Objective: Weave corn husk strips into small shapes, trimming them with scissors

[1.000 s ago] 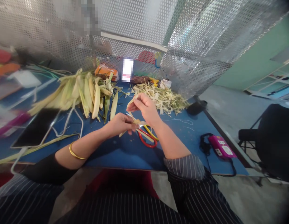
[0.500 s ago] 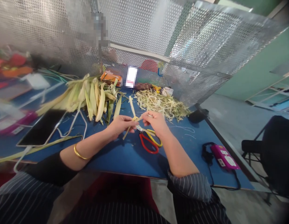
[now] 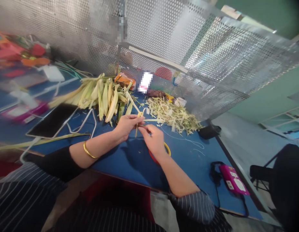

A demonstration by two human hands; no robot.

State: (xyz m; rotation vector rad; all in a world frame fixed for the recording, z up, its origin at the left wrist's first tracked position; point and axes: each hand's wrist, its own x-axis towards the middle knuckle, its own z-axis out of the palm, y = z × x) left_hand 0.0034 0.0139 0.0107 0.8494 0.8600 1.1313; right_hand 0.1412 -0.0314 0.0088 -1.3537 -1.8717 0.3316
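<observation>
My left hand (image 3: 126,128) pinches a small knotted piece of pale corn husk strips (image 3: 140,114) above the blue table. One strip slants up and away from the knot, another stretches out to the right, and a short end hangs below the fingers. Close against the left fingertips is my right hand (image 3: 153,138), its thumb and fingers closed at the underside of the piece; what lies in that pinch is too small to make out. Beneath the right hand lie scissors with red and yellow handles (image 3: 168,148), mostly covered by it.
A heap of corn husks (image 3: 106,98) lies behind my left hand, with husk shreds (image 3: 173,112) to its right. A tablet (image 3: 53,120) with a white cable sits left. A magenta box (image 3: 234,179) rests near the right edge. Perforated metal sheeting (image 3: 159,29) stands behind.
The view has shifted, so the table appears farther right. My right hand has moved from the strip's right side down below the knot, now covering the scissors. A strip now sticks out rightward, free.
</observation>
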